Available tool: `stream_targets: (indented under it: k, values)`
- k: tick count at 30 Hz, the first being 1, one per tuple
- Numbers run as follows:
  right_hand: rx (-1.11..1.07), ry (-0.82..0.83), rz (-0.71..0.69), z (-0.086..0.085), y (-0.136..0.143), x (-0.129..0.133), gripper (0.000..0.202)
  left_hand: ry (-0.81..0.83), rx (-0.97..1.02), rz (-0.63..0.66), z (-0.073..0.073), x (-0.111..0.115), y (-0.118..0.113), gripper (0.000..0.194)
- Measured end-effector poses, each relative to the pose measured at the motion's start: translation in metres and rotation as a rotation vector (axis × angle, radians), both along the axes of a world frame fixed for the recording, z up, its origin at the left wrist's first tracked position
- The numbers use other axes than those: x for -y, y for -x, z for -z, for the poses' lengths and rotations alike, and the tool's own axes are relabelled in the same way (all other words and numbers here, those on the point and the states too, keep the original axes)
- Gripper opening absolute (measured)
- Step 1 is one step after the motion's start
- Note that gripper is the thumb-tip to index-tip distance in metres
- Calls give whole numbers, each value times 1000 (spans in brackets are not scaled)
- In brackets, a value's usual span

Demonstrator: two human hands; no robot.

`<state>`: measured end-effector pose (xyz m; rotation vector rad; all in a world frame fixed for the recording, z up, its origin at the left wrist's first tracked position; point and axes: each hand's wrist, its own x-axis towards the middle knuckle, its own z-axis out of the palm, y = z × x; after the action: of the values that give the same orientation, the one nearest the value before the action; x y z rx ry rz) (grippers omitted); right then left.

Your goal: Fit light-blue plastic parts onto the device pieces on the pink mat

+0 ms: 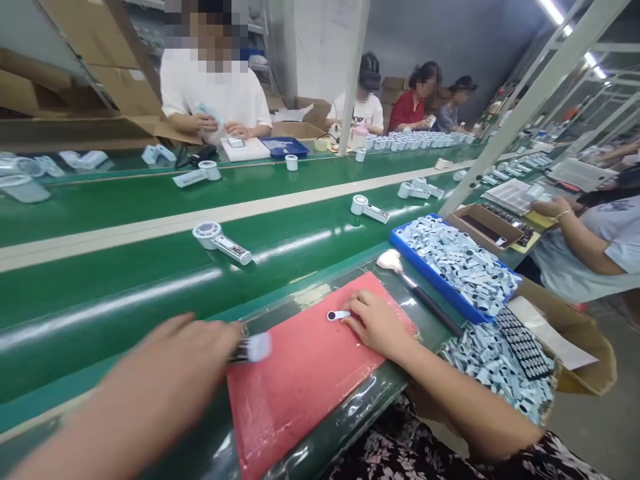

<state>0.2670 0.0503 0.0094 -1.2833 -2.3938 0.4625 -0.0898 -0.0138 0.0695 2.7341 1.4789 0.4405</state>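
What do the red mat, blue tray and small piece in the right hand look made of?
Red mat: perhaps card or foam under clear film, given the glints along its edges.
Blue tray: probably smooth molded plastic, from its even color and thin walls.
Small piece: likely smooth plastic, judging by its even white body; too small to be sure.

Both forearms (465, 393) reach inward, the left hand (193, 357) motion-blurred, the right hand (376, 323) pinching.
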Motion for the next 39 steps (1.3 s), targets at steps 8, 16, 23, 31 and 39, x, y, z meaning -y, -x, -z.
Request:
stream_targets:
  k: [8,16,23,31,39]
  values:
    - [-168,56,-15,-6,-8,5,10,122,-209,36,11,-1,-101,37]
    - [-89,25,-230,-32,34,30,12,174,90,-70,26,22,-71,34]
    - [175,-141,-275,-38,63,39,13,80,242,-16,30,19,-83,21]
    - [-188,38,-232,-15,54,32,9,94,320,-90,32,19,-91,16]
    - [-232,369,-348,-13,42,35,49,75,168,-50,22,39,-95,18]
